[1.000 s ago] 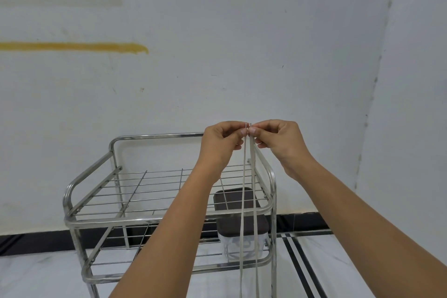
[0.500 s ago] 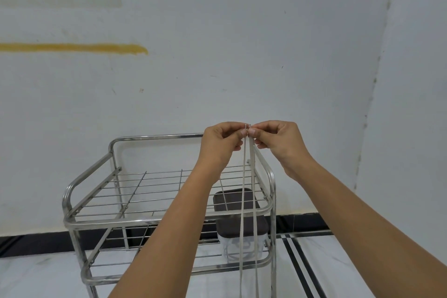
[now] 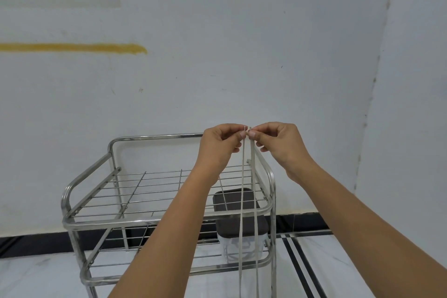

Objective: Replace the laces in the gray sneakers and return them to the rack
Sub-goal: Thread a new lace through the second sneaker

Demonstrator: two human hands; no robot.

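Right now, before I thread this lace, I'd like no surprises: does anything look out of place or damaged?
The rack stands square, the dark-lidded container sits upright on its lower shelf, and the left hand and right hand pinch the lace ends. Only a yellow streak mars the wall at left.

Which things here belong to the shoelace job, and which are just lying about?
Job: laces, pinched by left hand and right hand; steel rack.
Lying about: dark-lidded container on the rack's lower shelf; yellow wall stripe.
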